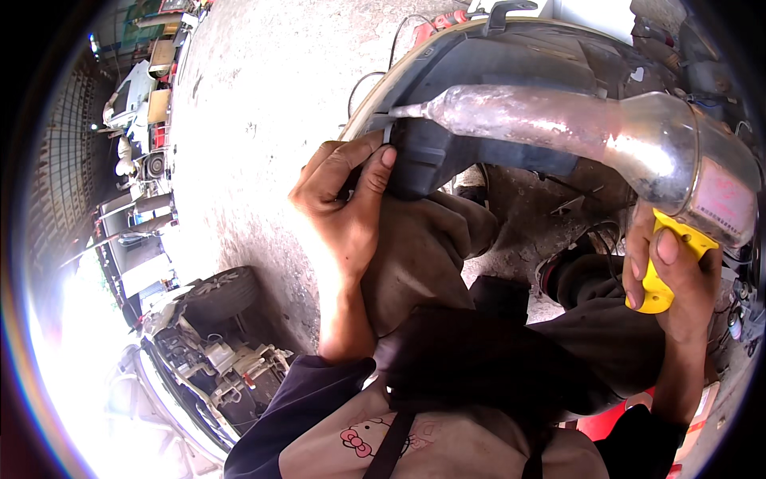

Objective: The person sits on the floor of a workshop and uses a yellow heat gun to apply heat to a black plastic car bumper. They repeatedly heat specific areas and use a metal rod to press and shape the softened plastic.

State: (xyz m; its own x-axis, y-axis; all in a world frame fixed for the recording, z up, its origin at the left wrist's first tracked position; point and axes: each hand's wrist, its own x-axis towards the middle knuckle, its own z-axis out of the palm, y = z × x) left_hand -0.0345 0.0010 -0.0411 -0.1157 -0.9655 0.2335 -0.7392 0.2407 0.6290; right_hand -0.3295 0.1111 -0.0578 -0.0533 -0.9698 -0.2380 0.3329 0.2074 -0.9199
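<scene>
The right hand (674,263) is gripping the heat gun (550,116); its nozzle (435,108) is pointing just above the left hand (343,188), which is pinching a thin strip (388,132) beside the dark car part (511,65).

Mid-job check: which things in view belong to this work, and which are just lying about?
In the job:
heat gun, held in the right grip
thin strip, pinched in the left grip
dark plastic part, by the nozzle

Seemingly just lying about:
wheel, at left
car parts, below the wheel
</scene>
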